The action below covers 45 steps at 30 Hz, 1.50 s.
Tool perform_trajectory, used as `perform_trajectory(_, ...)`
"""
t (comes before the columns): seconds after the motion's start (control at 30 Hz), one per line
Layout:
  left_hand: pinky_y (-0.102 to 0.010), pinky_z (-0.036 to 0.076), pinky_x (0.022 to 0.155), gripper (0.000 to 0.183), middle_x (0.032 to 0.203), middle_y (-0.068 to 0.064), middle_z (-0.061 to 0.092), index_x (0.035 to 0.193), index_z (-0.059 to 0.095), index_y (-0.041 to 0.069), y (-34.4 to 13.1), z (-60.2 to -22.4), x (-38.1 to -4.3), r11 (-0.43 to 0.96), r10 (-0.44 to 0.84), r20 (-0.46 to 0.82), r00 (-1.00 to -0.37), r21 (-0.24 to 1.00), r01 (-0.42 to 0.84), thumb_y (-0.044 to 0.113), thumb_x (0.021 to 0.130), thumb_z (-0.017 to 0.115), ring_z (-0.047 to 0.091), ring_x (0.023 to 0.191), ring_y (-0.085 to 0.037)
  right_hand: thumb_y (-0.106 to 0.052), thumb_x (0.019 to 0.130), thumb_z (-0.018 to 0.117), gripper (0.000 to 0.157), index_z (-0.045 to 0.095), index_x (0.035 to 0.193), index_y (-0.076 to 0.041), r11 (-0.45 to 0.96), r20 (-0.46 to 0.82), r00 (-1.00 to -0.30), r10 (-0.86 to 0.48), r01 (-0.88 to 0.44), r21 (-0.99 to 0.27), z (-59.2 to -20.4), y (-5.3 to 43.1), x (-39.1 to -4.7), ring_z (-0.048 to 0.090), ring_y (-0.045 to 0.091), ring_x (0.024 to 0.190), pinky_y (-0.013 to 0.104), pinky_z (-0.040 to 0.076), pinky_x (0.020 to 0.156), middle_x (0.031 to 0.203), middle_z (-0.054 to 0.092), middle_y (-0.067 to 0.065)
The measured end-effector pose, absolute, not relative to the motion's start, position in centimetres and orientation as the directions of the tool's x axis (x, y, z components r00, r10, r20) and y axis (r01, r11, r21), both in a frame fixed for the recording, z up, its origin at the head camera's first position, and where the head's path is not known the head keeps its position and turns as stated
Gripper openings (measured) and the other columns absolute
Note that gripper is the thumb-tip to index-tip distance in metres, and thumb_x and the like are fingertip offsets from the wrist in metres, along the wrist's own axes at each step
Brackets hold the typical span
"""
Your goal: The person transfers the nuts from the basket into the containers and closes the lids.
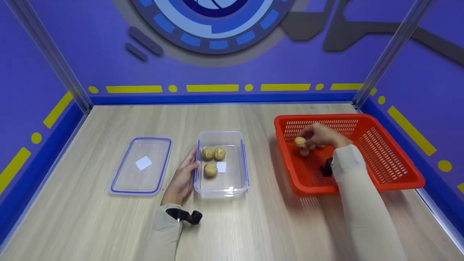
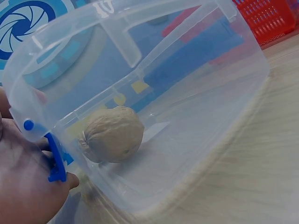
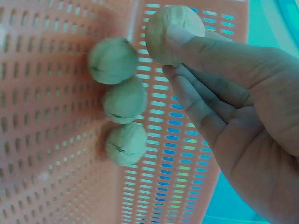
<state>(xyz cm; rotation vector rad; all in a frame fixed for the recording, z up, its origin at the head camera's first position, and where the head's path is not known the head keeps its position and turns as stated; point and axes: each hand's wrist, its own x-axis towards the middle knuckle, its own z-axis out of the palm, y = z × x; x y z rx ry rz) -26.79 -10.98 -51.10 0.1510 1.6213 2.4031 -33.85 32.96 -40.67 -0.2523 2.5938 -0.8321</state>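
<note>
In the head view my right hand (image 1: 319, 136) is over the red basket (image 1: 301, 177), pinching a walnut (image 1: 299, 141) between thumb and fingertips. Below that walnut (image 3: 170, 32), the right wrist view shows several more walnuts (image 3: 125, 100) lined up in the basket. My left hand (image 1: 183, 177) rests along the left side of a clear plastic box (image 1: 232, 185), fingers extended and thumb at the rim. Three walnuts (image 1: 210, 170) sit in the box's left half. Close to my left palm, a blue clip (image 2: 57, 158) hangs on the box wall.
A clear lid (image 1: 141, 181) with a blue seal and a white square on it lies left of my left hand. Another white square (image 1: 221, 167) shows at the box's bottom. Purple panels (image 1: 224, 72) wall the wooden table (image 1: 253, 224) at the back and sides.
</note>
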Motion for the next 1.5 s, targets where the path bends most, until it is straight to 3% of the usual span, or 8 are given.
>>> perform_trajectory(0.13,-0.036,-0.009,0.122,0.067,0.163,-0.007,-0.007,0.154,0.007,0.008,-10.9,-51.0,-26.8,-0.373,0.248,-0.053,-0.967,0.916,-0.146,-0.004,0.094,0.034,-0.011,0.15,-0.022,-0.004,0.087,0.066,0.034,0.066,0.121,-0.007,0.809,-0.302,-0.906,-0.298,-0.072,-0.583,-39.7,33.1,-33.7,0.062,0.029,0.087,0.036,0.057,0.08,0.108,0.067,0.014)
perform_trajectory(0.23,-0.036,-0.008,0.122,0.067,0.163,-0.007,-0.007,0.154,0.007,0.008,-10.9,-50.9,-26.8,-0.381,0.251,-0.053,-0.967,0.912,-0.149,-0.005,0.094,0.033,-0.011,0.15,-0.022,-0.004,0.087,0.065,0.035,0.066,0.122,-0.008,0.817,-0.268,-0.911,-0.312,-0.114,-0.565,-39.1,33.0,-33.6,0.06,0.03,0.099,0.046,0.053,0.094,0.115,0.066,0.014)
perform_trajectory(0.33,-0.037,-0.008,0.122,0.067,0.163,-0.006,-0.007,0.154,0.008,0.009,-10.9,-50.9,-26.8,-0.386,0.251,-0.055,-0.966,0.91,-0.152,-0.005,0.094,0.033,-0.01,0.15,-0.022,-0.005,0.088,0.064,0.035,0.065,0.123,-0.009,0.822,-0.248,-0.915,-0.318,-0.136,-0.553,-38.4,32.8,-33.5,0.058,0.028,0.105,0.05,0.05,0.098,0.12,0.065,0.014)
perform_trajectory(0.53,-0.037,-0.007,0.122,0.067,0.163,-0.006,-0.006,0.154,0.008,0.008,-10.9,-50.9,-26.9,-0.389,0.249,-0.053,-0.967,0.909,-0.15,-0.005,0.094,0.033,-0.01,0.15,-0.023,-0.002,0.089,0.061,0.035,0.064,0.124,-0.008,0.804,-0.226,-0.913,-0.338,-0.155,-0.574,-37.2,32.0,-33.5,0.057,0.028,0.108,0.049,0.049,0.099,0.121,0.065,0.014)
perform_trajectory(1.03,-0.037,-0.009,0.122,0.067,0.162,-0.007,-0.008,0.154,0.005,0.006,-10.9,-51.1,-26.9,-0.394,0.256,-0.03,-0.966,0.909,-0.133,-0.005,0.094,0.032,-0.012,0.149,-0.023,-0.002,0.084,0.069,0.035,0.066,0.119,-0.005,0.749,-0.051,-0.886,-0.461,-0.357,-0.558,-36.0,29.5,-34.0,0.064,0.029,0.105,0.047,0.053,0.092,0.114,0.069,0.015)
perform_trajectory(1.5,-0.038,-0.009,0.122,0.067,0.162,-0.006,-0.009,0.154,0.005,0.007,-10.9,-51.0,-26.7,-0.422,0.268,-0.028,-0.963,0.895,-0.144,-0.006,0.094,0.032,-0.013,0.149,-0.023,-0.002,0.082,0.072,0.036,0.066,0.118,-0.002,0.713,-0.07,-0.854,-0.515,-0.382,-0.587,-35.2,25.4,-34.2,0.065,0.026,0.101,0.042,0.054,0.092,0.111,0.07,0.014)
